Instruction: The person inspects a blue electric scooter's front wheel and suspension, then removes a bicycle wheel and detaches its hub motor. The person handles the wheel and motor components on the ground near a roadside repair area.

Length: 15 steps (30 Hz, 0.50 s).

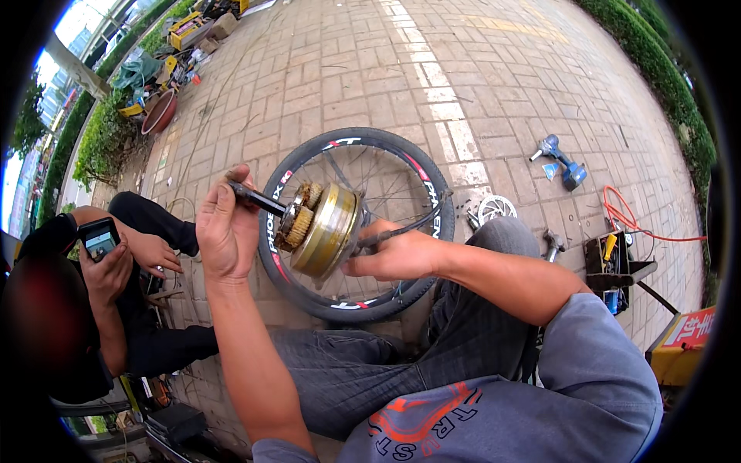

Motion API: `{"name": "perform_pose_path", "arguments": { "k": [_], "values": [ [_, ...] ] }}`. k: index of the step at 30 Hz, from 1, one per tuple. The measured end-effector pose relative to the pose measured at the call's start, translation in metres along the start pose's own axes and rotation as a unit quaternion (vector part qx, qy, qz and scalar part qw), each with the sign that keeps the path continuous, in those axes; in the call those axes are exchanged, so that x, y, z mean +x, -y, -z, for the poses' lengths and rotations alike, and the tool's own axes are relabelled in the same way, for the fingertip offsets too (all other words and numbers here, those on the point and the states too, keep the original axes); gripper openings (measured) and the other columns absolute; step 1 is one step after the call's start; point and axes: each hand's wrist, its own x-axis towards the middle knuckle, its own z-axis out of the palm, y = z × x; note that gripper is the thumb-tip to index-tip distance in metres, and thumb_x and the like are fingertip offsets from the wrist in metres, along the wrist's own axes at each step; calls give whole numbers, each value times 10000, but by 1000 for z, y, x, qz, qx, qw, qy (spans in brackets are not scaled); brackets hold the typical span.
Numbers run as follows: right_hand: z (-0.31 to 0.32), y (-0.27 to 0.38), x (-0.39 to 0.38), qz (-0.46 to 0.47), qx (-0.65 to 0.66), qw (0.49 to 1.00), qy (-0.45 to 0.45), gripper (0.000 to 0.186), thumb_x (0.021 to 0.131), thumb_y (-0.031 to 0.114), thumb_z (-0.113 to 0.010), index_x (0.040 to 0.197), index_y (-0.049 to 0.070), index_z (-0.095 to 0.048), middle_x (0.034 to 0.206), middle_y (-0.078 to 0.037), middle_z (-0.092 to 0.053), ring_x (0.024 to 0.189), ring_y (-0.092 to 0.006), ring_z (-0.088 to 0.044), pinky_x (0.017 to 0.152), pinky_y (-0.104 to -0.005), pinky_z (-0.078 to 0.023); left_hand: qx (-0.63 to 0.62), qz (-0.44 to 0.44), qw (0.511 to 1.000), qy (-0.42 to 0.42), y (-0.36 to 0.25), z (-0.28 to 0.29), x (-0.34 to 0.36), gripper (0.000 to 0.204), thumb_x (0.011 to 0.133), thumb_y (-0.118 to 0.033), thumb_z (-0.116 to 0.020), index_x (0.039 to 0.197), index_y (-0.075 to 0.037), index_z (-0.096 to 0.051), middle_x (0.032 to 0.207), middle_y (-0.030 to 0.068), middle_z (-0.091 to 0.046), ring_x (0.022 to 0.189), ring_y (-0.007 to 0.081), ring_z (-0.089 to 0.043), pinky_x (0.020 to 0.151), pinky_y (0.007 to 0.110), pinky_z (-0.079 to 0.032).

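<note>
In front of me I hold a hub motor core (326, 231), with a yellowish metal ring and greasy brown gears (297, 230) on its left side. My right hand (403, 253) is closed around its right end, where a dark cable (409, 225) runs out. My left hand (226, 231) grips a black rod-shaped tool (261, 199) whose far end meets the middle of the gear side. Whether that end is seated in the core or only touches it, I cannot tell. Under the core lies a spoked bicycle wheel (356, 312) with a black tyre.
A disc brake rotor (496, 209) and small dark parts lie right of the wheel. Farther right are a blue cordless drill (562, 163), a hammer (553, 245), a black toolbox (617, 262) and a red hose (617, 208). A person with a phone (99, 239) sits at left.
</note>
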Motion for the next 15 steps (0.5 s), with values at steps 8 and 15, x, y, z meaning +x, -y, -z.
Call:
{"name": "perform_pose_path", "arguments": {
  "k": [8, 15],
  "values": [
    [0, -3, 1, 17, 64, 997, 38, 397, 753, 346, -670, 970, 13, -676, 771, -89, -642, 759, -163, -610, 752, -286, -463, 6, 0, 1000, 17, 1, 1, -1, 309, 946, -126, -505, 1159, 98, -499, 1049, 133, -568, 977, 191, -539, 902, 313, -421],
    [-13, -7, 4, 103, 91, 988, -76, 279, 771, 222, -637, 901, -23, -672, 705, -114, -638, 689, -144, -577, 674, -304, -464, 32, 4, 999, -8, 2, -7, -2, 262, 945, -149, -514, 1082, 69, -564, 1047, 107, -590, 890, 141, -533, 806, 273, -414]
  ]
}}
